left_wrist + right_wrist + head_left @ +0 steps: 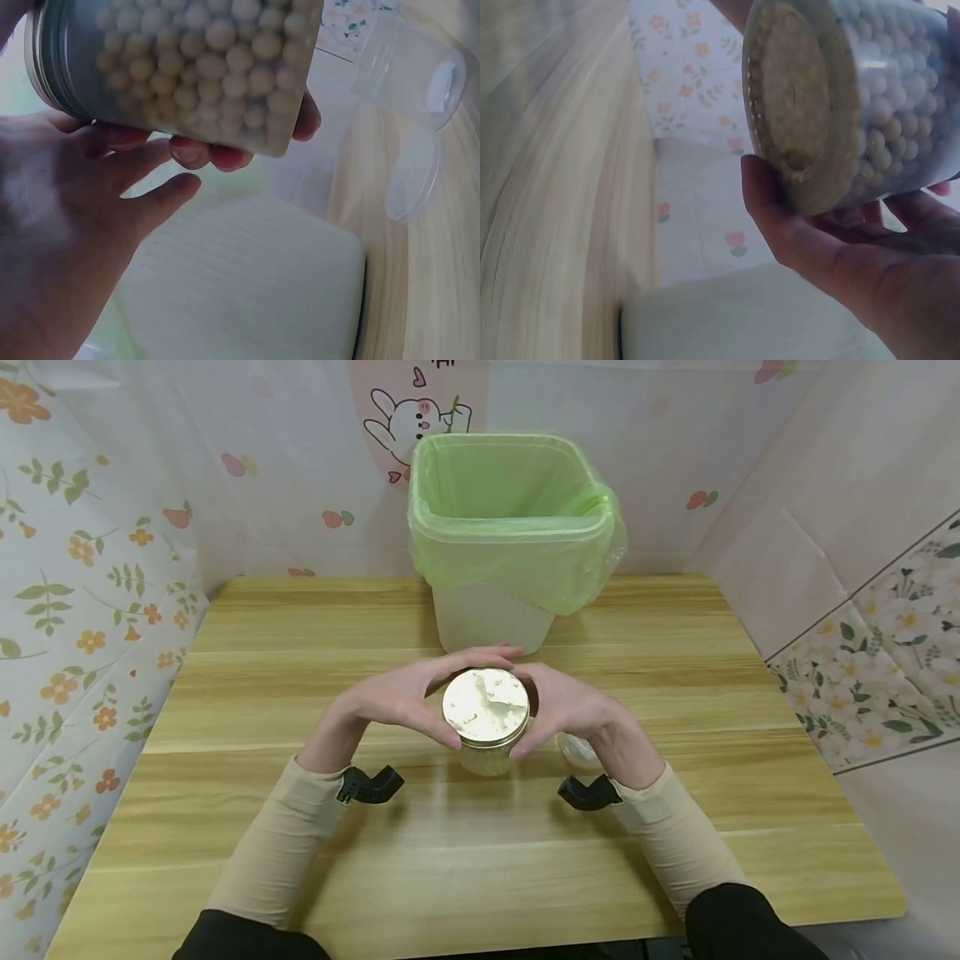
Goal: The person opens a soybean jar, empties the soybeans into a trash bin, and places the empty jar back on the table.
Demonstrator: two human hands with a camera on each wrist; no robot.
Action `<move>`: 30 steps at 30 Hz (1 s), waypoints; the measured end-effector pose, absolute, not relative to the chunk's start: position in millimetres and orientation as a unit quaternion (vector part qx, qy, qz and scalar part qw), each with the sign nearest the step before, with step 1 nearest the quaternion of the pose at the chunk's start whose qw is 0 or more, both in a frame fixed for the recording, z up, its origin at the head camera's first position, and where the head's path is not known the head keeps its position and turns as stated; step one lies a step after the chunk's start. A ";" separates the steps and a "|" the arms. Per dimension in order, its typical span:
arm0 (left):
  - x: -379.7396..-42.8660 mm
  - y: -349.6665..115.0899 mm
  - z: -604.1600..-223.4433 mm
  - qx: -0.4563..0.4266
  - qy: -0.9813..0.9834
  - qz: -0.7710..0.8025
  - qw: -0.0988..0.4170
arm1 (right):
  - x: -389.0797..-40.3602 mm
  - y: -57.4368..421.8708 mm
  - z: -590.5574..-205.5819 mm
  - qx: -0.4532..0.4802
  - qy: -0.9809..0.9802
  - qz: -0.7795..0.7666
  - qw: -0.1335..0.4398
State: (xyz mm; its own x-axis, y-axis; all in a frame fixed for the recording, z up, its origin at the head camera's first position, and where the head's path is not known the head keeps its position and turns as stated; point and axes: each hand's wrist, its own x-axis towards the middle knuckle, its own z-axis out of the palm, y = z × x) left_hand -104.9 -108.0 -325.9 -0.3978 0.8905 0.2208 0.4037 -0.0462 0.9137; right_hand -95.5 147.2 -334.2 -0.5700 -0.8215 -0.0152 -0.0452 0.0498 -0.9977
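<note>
Between my two hands is a clear jar (486,760) with a shiny metal lid (486,704), held up off the table. Small round beige balls (210,64) fill it, perhaps dried beans. My left hand (405,695) holds it from the left near the lid, thumb in front and fingers reaching behind. From the other side my right hand (566,703) grips it, and one finger (769,199) lies near the base rim. The jar's underside (791,90) shows in the right wrist view. Behind the jar, some fingertips overlap and are partly hidden.
A white bin (491,618) with a green liner bag (517,556) stands just beyond my hands. An open clear container (405,71) lies on the wooden table (300,635) at the right, next to a clear round lid (416,176). Patterned sheets enclose the table.
</note>
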 end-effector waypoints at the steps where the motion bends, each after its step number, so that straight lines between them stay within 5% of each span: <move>1: -104.8 -107.4 -326.1 0.503 0.648 0.523 0.232 | -95.4 147.0 -334.3 -0.340 0.645 -0.601 0.327; 16: -91.1 -104.3 -331.4 0.390 0.746 0.530 0.104 | -91.7 144.2 -329.6 -0.284 0.728 -0.579 0.233; 26: -81.4 -92.4 -338.1 0.275 0.803 0.527 -0.025 | -83.9 127.7 -336.0 -0.201 0.800 -0.561 0.072; 30: -79.1 -89.4 -340.3 0.259 0.807 0.528 -0.049 | -81.9 124.9 -336.3 -0.188 0.809 -0.555 0.050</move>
